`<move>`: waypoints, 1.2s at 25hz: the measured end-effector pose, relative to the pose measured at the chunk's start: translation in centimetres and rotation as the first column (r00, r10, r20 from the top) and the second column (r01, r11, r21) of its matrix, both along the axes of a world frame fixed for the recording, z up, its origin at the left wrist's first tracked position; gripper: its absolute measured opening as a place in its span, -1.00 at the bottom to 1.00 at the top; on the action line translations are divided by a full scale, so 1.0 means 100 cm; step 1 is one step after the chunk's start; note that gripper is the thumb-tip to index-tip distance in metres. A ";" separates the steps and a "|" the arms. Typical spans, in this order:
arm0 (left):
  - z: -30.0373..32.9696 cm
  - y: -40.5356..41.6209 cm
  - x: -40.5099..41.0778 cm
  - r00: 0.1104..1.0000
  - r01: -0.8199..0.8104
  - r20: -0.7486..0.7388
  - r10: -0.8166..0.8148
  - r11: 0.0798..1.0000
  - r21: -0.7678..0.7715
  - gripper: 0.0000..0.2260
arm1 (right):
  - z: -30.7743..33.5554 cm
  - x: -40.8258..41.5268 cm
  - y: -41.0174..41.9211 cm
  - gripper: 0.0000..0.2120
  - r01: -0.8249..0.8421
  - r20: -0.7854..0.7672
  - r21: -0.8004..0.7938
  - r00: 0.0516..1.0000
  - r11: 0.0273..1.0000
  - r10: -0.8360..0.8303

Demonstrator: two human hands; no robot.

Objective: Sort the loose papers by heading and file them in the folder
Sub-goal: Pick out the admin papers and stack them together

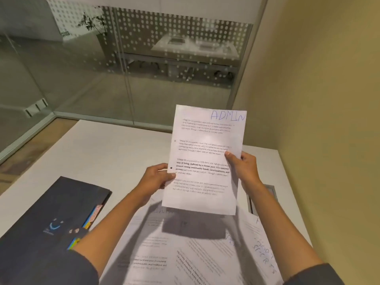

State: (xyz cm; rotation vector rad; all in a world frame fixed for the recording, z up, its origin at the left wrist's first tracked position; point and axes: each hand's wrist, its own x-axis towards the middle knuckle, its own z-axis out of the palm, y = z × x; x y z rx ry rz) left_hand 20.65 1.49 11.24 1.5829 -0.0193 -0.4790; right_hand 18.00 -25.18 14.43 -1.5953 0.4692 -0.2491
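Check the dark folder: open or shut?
Shut: the folder lies flat on the table, cover down, coloured tabs poking from its right edge.

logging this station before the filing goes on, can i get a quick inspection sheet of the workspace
surface: white table, bare at the far end
job's things: ADMIN sheet held up off the table; loose papers spread beneath it, overlapping; dark folder closed at left, coloured tabs showing at its edge
clutter: nothing seen
grippers: left hand and right hand pinch the ADMIN sheet's side edges
cables: nothing seen; grey slot in the table at right
surroundings: glass partition ahead, beige wall at right
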 end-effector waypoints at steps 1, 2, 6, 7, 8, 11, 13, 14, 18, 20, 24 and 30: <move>-0.009 -0.007 -0.005 0.999 -0.034 -0.022 0.034 0.999 0.008 -0.84 | -0.012 -0.003 -0.002 -0.73 0.027 -0.049 0.019 0.998 0.999 -0.026; -0.018 -0.013 -0.008 0.995 -0.080 -0.052 0.081 0.997 0.007 -0.85 | -0.027 -0.008 -0.002 -0.73 0.051 -0.094 0.035 0.994 0.998 -0.047; -0.054 -0.027 -0.012 0.968 -0.203 -0.138 0.211 0.977 0.073 -0.88 | -0.089 -0.040 0.004 -0.86 0.068 -0.287 -0.024 0.955 0.997 -0.072; -0.063 -0.029 -0.010 0.961 -0.218 -0.157 0.228 0.973 0.079 -0.88 | -0.100 -0.047 0.007 -0.96 0.044 -0.322 -0.043 0.945 0.998 -0.056; -0.072 -0.031 -0.009 0.955 -0.230 -0.175 0.241 0.970 0.079 -0.88 | -0.114 -0.050 0.006 -0.94 0.023 -0.344 -0.068 0.938 0.997 -0.045; -0.093 -0.037 0.001 0.947 -0.242 -0.196 0.254 0.967 0.083 -0.87 | -0.139 -0.048 0.003 -0.91 0.000 -0.359 -0.120 0.932 0.993 -0.043; -0.102 -0.043 0.019 0.947 -0.256 -0.180 0.266 0.964 0.077 -0.87 | -0.145 -0.035 -0.002 -0.90 0.014 -0.353 -0.153 0.933 0.988 -0.068; -0.105 -0.049 0.029 0.947 -0.260 -0.174 0.269 0.963 0.072 -0.86 | -0.150 -0.026 -0.006 -0.89 0.036 -0.354 -0.156 0.931 0.987 -0.090; -0.104 -0.081 0.070 0.965 -0.219 -0.127 0.230 0.971 0.099 -0.82 | -0.159 0.008 -0.025 -0.89 0.153 -0.354 -0.171 0.912 0.973 -0.206; -0.113 -0.097 0.092 0.972 -0.197 -0.091 0.215 0.966 0.169 -0.82 | -0.168 0.026 -0.039 -0.86 0.190 -0.362 -0.174 0.900 0.966 -0.243; -0.150 -0.109 0.132 0.982 -0.153 -0.054 0.179 0.936 0.318 -0.82 | -0.181 0.054 -0.067 -0.80 0.201 -0.380 -0.204 0.886 0.958 -0.266; -0.174 -0.119 0.149 0.982 -0.165 -0.021 0.188 0.905 0.391 -0.81 | -0.203 0.070 -0.077 -0.68 0.185 -0.395 -0.256 0.876 0.949 -0.277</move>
